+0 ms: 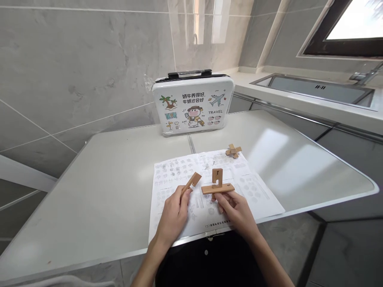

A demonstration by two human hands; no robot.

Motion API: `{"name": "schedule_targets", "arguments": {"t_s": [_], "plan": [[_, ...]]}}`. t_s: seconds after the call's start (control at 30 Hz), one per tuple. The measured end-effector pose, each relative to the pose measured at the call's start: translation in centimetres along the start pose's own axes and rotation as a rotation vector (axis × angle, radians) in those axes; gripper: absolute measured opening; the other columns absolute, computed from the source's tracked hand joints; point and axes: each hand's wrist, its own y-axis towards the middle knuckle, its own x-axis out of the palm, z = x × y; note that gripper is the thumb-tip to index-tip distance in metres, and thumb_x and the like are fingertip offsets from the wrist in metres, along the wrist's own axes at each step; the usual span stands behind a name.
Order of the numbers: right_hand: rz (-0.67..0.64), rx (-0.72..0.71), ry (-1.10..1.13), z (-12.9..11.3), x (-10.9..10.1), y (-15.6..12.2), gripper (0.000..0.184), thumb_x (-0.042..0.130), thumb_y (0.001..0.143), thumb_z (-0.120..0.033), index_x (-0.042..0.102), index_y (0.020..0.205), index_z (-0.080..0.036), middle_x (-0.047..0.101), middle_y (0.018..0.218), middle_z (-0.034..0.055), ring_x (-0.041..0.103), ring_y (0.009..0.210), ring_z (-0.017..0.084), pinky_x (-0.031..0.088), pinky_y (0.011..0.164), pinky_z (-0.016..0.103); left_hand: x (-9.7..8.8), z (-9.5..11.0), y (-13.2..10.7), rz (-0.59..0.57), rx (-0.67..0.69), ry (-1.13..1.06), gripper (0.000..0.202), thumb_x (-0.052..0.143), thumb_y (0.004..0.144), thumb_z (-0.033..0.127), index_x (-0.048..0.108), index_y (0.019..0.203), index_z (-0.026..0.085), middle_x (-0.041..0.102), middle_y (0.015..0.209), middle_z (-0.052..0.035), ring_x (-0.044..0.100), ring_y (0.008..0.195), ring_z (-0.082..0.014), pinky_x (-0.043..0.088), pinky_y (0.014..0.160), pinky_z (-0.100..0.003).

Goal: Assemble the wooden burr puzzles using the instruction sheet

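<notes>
My left hand [174, 212] is closed around the lower end of a notched wooden puzzle piece [191, 181], which tilts up to the right. In my right hand [237, 210] are two interlocked wooden puzzle pieces [218, 188]. One of them stands upright with a notch and a dark mark near its top; the other lies crosswise through it, also marked at its right end. The piece on the left and the joined pair are apart. Beneath both hands lies a printed instruction sheet [176, 170] with many small diagrams.
An assembled wooden burr puzzle [233, 150] rests on the sheet's far right corner. A white cartoon-printed case [194, 105] stands at the back of the folding table [98, 191]. To the right is a counter with a sink [317, 88] and a faucet [365, 75].
</notes>
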Motion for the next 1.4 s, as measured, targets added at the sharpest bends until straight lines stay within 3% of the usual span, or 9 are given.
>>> {"name": "schedule_targets", "arguments": {"t_s": [0.13, 0.3, 0.5, 0.67, 0.8, 0.97, 1.23, 1.4], "plan": [[-0.025, -0.007, 0.05, -0.1, -0.2, 0.1, 0.042, 0.067, 0.096, -0.058, 0.071, 0.089, -0.017, 0.06, 0.069, 0.0019, 0.049, 0.06, 0.015, 0.043, 0.06, 0.03, 0.1, 0.0, -0.4, -0.059, -0.015, -0.143, 0.039, 0.037, 0.11, 0.052, 0.062, 0.115, 0.022, 0.053, 0.073, 0.0033, 0.05, 0.066, -0.016, 0.038, 0.064, -0.029], [-0.028, -0.011, 0.154, -0.1, -0.5, -0.1, 0.04, 0.068, 0.096, -0.057, 0.072, 0.091, -0.017, 0.065, 0.077, 0.0038, 0.043, 0.056, 0.012, 0.037, 0.055, 0.029, 0.5, -0.1, -0.5, -0.08, -0.03, -0.182, 0.042, 0.039, 0.108, 0.054, 0.064, 0.116, 0.021, 0.051, 0.07, 0.0038, 0.046, 0.064, -0.0161, 0.035, 0.064, -0.029], [0.036, 0.013, 0.315, 0.3, -1.0, 0.2, 0.041, 0.072, 0.092, -0.058, 0.071, 0.087, -0.017, 0.06, 0.072, 0.0017, 0.032, 0.051, 0.009, 0.03, 0.051, 0.028, 0.7, 0.0, -0.5, -0.085, -0.041, -0.219, 0.043, 0.04, 0.108, 0.055, 0.064, 0.115, 0.02, 0.049, 0.07, 0.0031, 0.043, 0.064, -0.0166, 0.034, 0.064, -0.03], [0.061, 0.066, 0.411, -0.2, -1.0, 0.6, 0.04, 0.074, 0.088, -0.058, 0.065, 0.08, -0.019, 0.052, 0.067, -0.0017, 0.032, 0.05, 0.009, 0.029, 0.047, 0.027, 0.9, 0.3, -0.5, -0.095, 0.006, -0.32, 0.036, 0.043, 0.109, 0.05, 0.063, 0.111, 0.02, 0.054, 0.073, 0.0014, 0.048, 0.07, -0.0176, 0.04, 0.072, -0.031], [0.016, 0.074, 0.404, 0.1, -1.0, 0.6, 0.038, 0.071, 0.092, -0.054, 0.065, 0.081, -0.019, 0.052, 0.067, -0.0021, 0.034, 0.051, 0.009, 0.031, 0.049, 0.026, 0.9, 1.8, -0.8, -0.228, 0.091, -0.485, 0.034, 0.043, 0.109, 0.048, 0.062, 0.104, 0.019, 0.066, 0.095, -0.0069, 0.06, 0.089, -0.0211, 0.048, 0.087, -0.034], [-0.067, 0.077, 0.331, 0.9, -1.2, 0.4, 0.034, 0.065, 0.099, -0.051, 0.068, 0.09, -0.018, 0.057, 0.067, -0.0008, 0.043, 0.057, 0.012, 0.036, 0.058, 0.027, 1.2, 3.6, -0.8, -0.353, 0.154, -0.543, 0.034, 0.046, 0.109, 0.047, 0.065, 0.105, 0.019, 0.069, 0.115, -0.0115, 0.063, 0.108, -0.0255, 0.048, 0.1, -0.038], [-0.064, 0.054, 0.272, 0.9, -1.0, 0.4, 0.038, 0.064, 0.097, -0.055, 0.066, 0.081, -0.02, 0.055, 0.061, -0.0023, 0.044, 0.057, 0.014, 0.039, 0.062, 0.03, 1.3, 3.7, -0.6, -0.345, 0.169, -0.582, 0.036, 0.046, 0.108, 0.048, 0.069, 0.112, 0.02, 0.068, 0.12, -0.012, 0.062, 0.113, -0.0275, 0.048, 0.103, -0.04], [-0.053, 0.045, 0.311, 1.0, -1.0, 0.5, 0.043, 0.06, 0.099, -0.056, 0.063, 0.077, -0.02, 0.057, 0.065, -0.0004, 0.044, 0.057, 0.014, 0.038, 0.06, 0.03, 1.2, 3.8, -0.8, -0.356, 0.156, -0.573, 0.038, 0.046, 0.108, 0.051, 0.068, 0.108, 0.02, 0.068, 0.111, -0.0119, 0.063, 0.107, -0.0276, 0.048, 0.103, -0.042]]}}
